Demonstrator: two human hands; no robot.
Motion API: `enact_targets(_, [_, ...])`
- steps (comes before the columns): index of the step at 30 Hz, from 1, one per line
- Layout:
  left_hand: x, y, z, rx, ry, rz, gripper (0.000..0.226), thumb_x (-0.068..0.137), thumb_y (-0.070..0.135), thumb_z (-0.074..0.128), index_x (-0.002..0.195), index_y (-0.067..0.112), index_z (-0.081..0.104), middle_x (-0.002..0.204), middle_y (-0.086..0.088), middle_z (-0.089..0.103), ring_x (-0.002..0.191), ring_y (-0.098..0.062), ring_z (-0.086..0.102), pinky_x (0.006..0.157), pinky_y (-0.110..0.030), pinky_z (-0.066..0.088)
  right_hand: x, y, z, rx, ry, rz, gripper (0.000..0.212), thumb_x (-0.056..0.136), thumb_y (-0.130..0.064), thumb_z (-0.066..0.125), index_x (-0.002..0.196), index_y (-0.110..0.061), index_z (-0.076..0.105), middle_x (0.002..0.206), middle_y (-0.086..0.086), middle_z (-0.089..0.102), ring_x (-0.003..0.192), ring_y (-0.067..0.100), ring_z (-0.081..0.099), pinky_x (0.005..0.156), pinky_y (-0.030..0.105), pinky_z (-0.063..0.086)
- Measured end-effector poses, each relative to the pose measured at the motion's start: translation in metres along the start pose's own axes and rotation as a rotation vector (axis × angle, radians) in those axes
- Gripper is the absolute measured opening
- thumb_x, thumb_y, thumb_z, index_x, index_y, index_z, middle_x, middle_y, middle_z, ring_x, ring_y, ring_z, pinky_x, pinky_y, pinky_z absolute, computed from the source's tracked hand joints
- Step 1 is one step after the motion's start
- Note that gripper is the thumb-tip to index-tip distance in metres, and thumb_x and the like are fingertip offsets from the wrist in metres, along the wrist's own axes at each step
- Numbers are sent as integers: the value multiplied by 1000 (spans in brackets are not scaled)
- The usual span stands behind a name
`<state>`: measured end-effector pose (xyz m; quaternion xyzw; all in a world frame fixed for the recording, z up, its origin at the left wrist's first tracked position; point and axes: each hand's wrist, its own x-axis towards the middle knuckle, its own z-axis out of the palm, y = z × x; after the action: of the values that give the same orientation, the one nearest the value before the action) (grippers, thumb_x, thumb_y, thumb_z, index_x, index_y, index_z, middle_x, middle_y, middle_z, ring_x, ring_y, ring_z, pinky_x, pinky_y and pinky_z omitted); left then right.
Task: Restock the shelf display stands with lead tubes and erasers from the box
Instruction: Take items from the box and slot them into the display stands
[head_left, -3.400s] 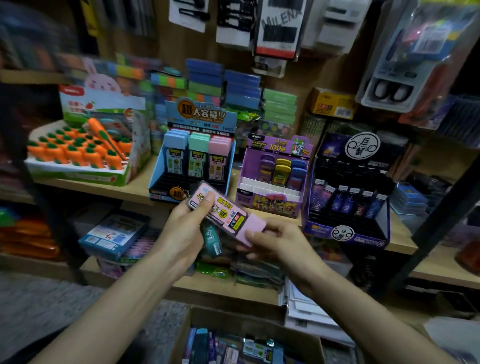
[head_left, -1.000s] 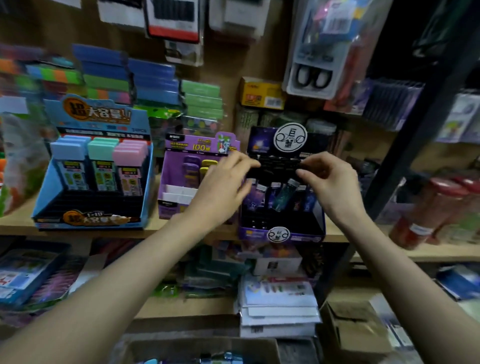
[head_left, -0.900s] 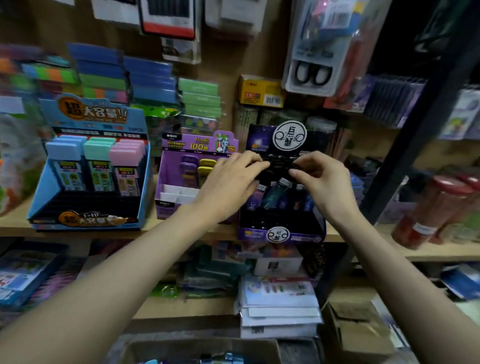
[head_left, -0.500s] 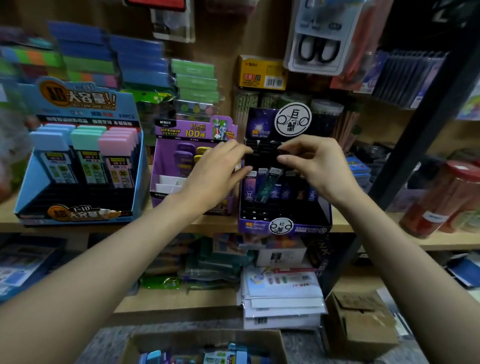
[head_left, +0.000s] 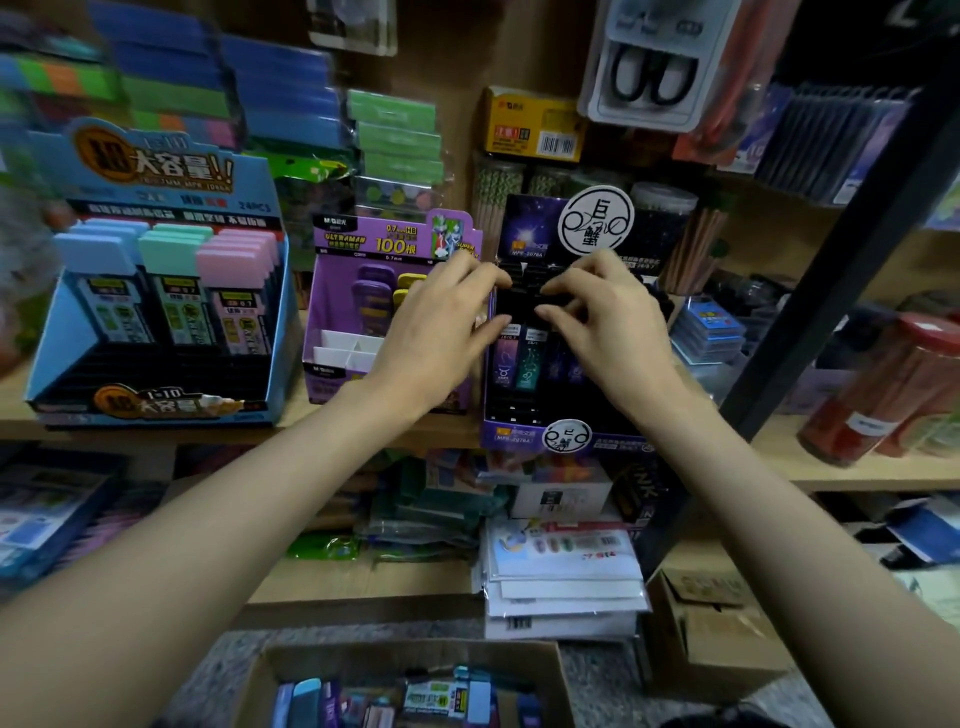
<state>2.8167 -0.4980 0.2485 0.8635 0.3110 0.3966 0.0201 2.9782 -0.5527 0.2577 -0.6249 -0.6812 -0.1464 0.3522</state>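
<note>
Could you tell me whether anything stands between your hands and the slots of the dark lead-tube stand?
Nothing visible does. The left hand and right hand are at the upper rows of the dark stand, just above the seated tubes. The purple stand sits beside it, to the left.

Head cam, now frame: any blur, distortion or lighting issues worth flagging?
Head view: dim, no harsh glare; sharp at centre, where left hand and right hand meet the dark purple stand; coloured stacks upper left smeared; box at bottom soft; black post leans, likely wide-angle distortion.
</note>
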Motion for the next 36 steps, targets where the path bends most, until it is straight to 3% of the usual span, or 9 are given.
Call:
enact_targets(5, [-42, -4, -23, -40, -79, 1, 19, 90, 21, 59, 106, 10, 57, 101, -5, 56, 92, -23, 57, 75, -41, 47, -21, -10, -30, -7, -111, -72, 27, 89, -23, 61, 114, -10, 61, 109, 7, 52, 86, 22, 58, 76, 45, 49])
enact_targets(10, [-129, -24, -14, -65, -589, -69, 20, 91, 26, 57, 106, 13, 58, 102, -3, 63, 94, -19, 59, 80, -37, 48, -82, -25, -38, 35, -410, -95, 18, 89, -26, 60, 102, -14, 66, 96, 4, 66, 87, 22, 62, 75, 40, 50])
enact_targets(17, [-292, -52, 41, -168, -823, -520, 18, 87, 11, 62, 103, 3, 60, 97, -10, 63, 87, -20, 57, 77, -29, 42, -223, -25, 40, -37, -1033, 146, 22, 92, -33, 54, 104, -17, 62, 105, 6, 66, 97, 25, 60, 73, 33, 44])
enact_targets(20, [-353, -54, 63, -258, -854, -714, 9, 86, 2, 61, 95, 2, 59, 89, -17, 60, 82, -21, 54, 75, -30, 42, -283, -16, 78, -2, -1190, 345, 19, 92, -29, 53, 97, -12, 60, 104, 12, 65, 99, 29, 59, 73, 31, 42])
enact_targets(24, [-420, -55, 83, -337, -769, -999, 14, 83, -3, 64, 85, 6, 52, 81, -14, 57, 81, -24, 54, 72, -28, 44, -353, -14, 119, 91, -1207, 705, 19, 92, -24, 55, 91, -5, 62, 107, 19, 65, 100, 32, 61, 72, 30, 41])
enact_targets(27, [-455, -57, 94, -265, -798, -1103, 19, 81, 7, 70, 96, 2, 59, 102, -22, 61, 94, -32, 60, 85, -41, 47, -395, -18, 143, 172, -1218, 964, 12, 90, -22, 60, 86, -10, 60, 114, 17, 65, 104, 29, 61, 67, 23, 37])
enact_targets(30, [-474, -52, 97, -68, -846, -1042, 40, 77, 27, 75, 110, 8, 59, 113, -15, 58, 103, -31, 57, 92, -41, 43, -426, -25, 159, 269, -1196, 1134, 40, 85, -20, 68, 119, -3, 56, 123, 15, 61, 112, 29, 58, 82, 31, 48])
enact_targets(33, [-489, -45, 98, -98, -791, -1048, 56, 73, 25, 79, 120, 6, 54, 121, -18, 50, 110, -32, 52, 94, -38, 41, -443, -38, 165, 387, -1057, 1242, 59, 75, -7, 76, 124, 1, 44, 127, 19, 55, 115, 30, 55, 95, 43, 48])
enact_targets(36, [-503, -39, 100, -235, -800, -1096, 61, 73, 18, 79, 125, 6, 50, 126, -14, 41, 113, -26, 50, 92, -26, 35, -454, -42, 165, 443, -949, 1285, 72, 68, -3, 81, 124, 1, 37, 129, 19, 46, 117, 27, 52, 94, 37, 49])
